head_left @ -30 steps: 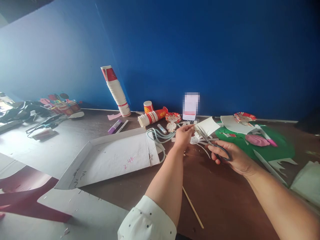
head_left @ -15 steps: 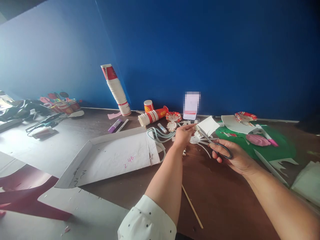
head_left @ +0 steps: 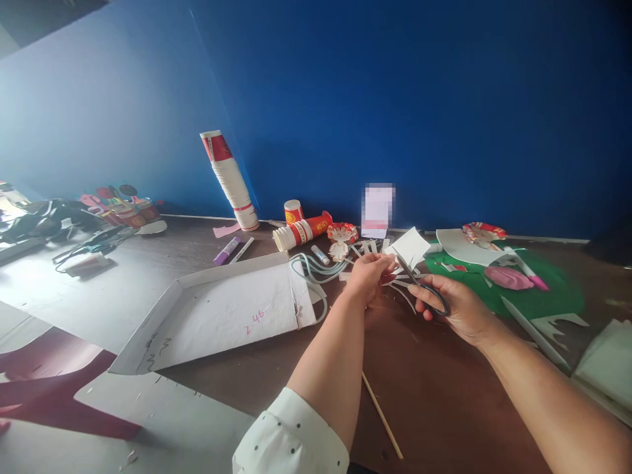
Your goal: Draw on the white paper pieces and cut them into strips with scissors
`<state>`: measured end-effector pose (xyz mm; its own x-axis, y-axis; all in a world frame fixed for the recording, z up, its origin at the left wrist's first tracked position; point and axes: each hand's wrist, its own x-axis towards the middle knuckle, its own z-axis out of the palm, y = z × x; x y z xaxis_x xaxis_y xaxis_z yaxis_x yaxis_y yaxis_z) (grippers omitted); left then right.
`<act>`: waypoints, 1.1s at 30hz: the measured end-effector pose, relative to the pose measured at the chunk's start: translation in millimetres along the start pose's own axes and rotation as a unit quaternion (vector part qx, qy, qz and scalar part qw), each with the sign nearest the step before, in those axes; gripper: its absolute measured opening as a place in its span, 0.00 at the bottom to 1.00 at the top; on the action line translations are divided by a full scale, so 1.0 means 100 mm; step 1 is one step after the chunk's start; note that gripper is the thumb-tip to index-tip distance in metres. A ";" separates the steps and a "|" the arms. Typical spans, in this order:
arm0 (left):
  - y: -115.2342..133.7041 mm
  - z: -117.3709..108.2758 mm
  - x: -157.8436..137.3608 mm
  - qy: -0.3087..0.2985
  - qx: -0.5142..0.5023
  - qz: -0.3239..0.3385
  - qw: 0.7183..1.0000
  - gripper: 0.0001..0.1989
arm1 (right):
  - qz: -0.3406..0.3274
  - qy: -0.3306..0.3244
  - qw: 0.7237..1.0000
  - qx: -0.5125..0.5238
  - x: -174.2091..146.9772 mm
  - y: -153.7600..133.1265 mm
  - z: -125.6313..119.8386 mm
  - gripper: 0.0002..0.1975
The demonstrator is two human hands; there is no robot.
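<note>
A small white piece of paper point(head_left: 411, 247) is pinched at its near left corner by my left hand point(head_left: 371, 273). Fingers of my right hand point(head_left: 459, 304) sit in the loops of dark-handled scissors point(head_left: 438, 304), whose blades point up and left to the paper's edge beside my left fingertips. How far the blades are apart I cannot make out. Below and around my left hand, thin white paper strips point(head_left: 405, 297) fan out over the table, partly covered by the hand. A cut-paper figure with a red and white rim point(head_left: 340, 250) lies just beyond.
An open white cardboard box point(head_left: 212, 316) lies left of my arm, a wooden stick point(head_left: 382, 416) right of it. Paper cups point(head_left: 303, 230) and a tall leaning cup stack point(head_left: 232, 184) stand by the blue wall. Green paper point(head_left: 557, 289) carries scraps and a pink marker point(head_left: 539, 282).
My left hand has shifted slightly right and down along the paper's near corner. The scissors have moved a little left, closer to the left fingertips.
</note>
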<state>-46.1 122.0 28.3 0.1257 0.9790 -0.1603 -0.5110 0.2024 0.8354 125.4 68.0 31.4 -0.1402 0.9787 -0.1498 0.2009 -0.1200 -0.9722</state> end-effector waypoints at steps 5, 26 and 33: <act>0.00 0.01 0.01 0.017 -0.004 0.004 1.000 0.15 | -0.008 -0.011 1.000 -0.016 0.00 0.01 0.00 0.28; 0.04 0.03 -0.02 0.004 0.001 -0.004 1.000 0.12 | 0.036 -0.013 0.994 0.103 -0.07 -0.12 0.05 0.29; 0.03 0.02 -0.01 -0.002 0.025 -0.002 1.000 0.13 | 0.028 -0.006 0.997 0.070 -0.06 -0.10 0.03 0.27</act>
<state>-46.1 121.5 32.0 0.1322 0.9779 -0.1621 -0.4666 0.2057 0.8602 121.1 62.3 41.4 -0.1444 0.9678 -0.2060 0.0714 -0.1974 -0.9777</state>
